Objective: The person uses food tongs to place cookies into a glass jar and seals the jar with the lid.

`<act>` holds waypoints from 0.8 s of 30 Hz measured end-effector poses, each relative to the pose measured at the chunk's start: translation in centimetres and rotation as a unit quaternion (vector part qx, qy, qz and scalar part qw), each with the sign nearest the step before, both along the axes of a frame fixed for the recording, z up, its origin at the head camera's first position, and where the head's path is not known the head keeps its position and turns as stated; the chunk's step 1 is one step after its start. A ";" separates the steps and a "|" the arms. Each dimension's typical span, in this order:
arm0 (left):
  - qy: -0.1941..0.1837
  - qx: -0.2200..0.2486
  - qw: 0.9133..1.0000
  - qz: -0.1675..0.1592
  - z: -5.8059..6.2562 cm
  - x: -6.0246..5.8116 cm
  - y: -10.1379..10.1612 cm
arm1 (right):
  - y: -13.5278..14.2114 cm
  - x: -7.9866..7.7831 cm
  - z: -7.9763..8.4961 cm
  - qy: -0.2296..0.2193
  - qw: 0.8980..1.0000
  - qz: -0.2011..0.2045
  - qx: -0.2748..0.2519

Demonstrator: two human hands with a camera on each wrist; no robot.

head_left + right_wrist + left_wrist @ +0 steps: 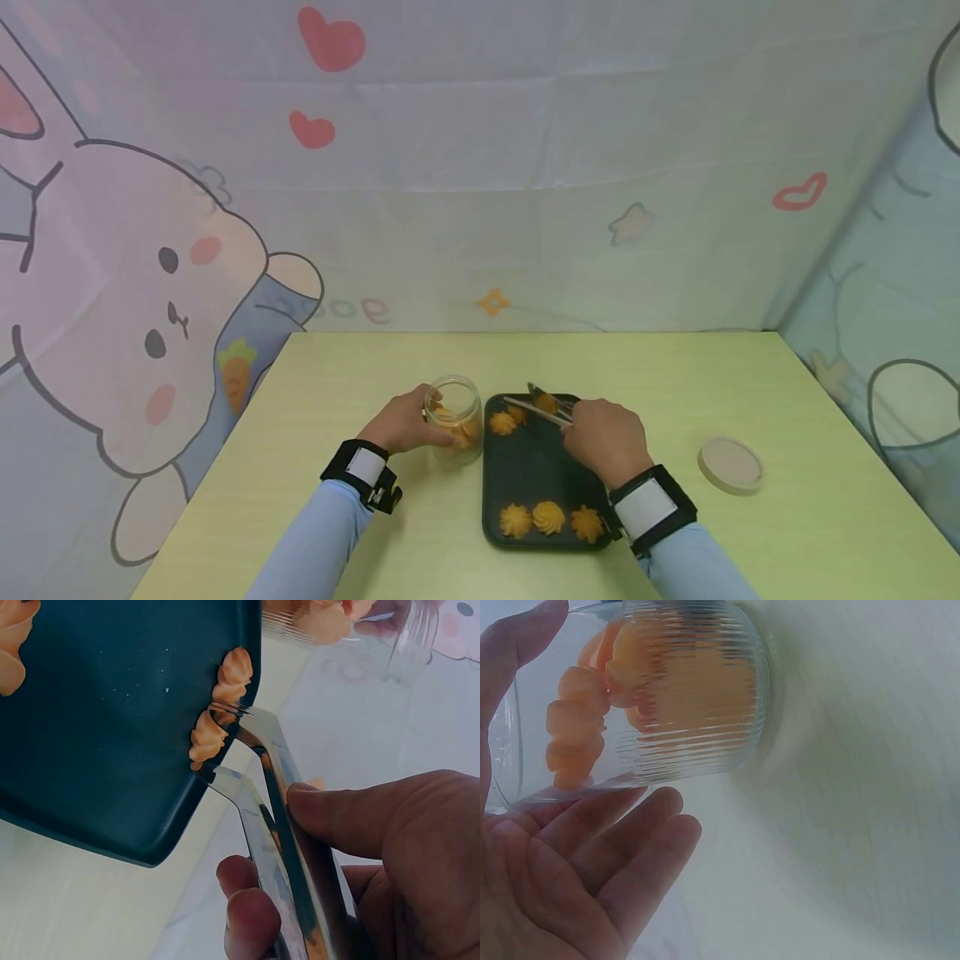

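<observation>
My left hand (408, 425) grips a ribbed glass jar (453, 408) beside the tray's left edge, thumb on one side and fingers on the other. Orange swirl-shaped cookies (682, 682) fill its lower part, and one stands on edge higher up. In my right hand (609, 437) are metal tongs (277, 802), reaching over the far side of a dark tray (528, 467). Their tips straddle one cookie (206, 739) at the tray's rim, and a second cookie (234, 675) lies right beside it.
Three cookies (548, 517) sit in a row along the tray's near edge, and another cookie (502, 423) lies at its far left corner. A round pale lid (731, 465) rests on the yellow table (360, 375) to the right. A printed curtain (480, 167) hangs behind the table.
</observation>
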State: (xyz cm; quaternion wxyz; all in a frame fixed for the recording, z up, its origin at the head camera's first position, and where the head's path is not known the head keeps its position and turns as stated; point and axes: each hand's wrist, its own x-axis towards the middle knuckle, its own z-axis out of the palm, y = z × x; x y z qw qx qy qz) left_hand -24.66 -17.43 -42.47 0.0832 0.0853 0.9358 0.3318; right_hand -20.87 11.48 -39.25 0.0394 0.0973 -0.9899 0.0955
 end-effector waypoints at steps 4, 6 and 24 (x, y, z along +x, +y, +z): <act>0.002 0.001 1.000 -0.002 0.0 0.0 0.0 | 0.0 0.1 -0.2 0.005 1.000 -0.001 0.003; 0.002 0.002 1.000 -0.002 0.0 0.0 0.0 | 0.0 0.1 -0.3 0.005 1.000 -0.002 0.003; 0.009 0.004 1.000 -0.006 -0.2 0.0 -0.1 | 1.0 1.3 -0.1 0.009 1.000 -0.002 -0.001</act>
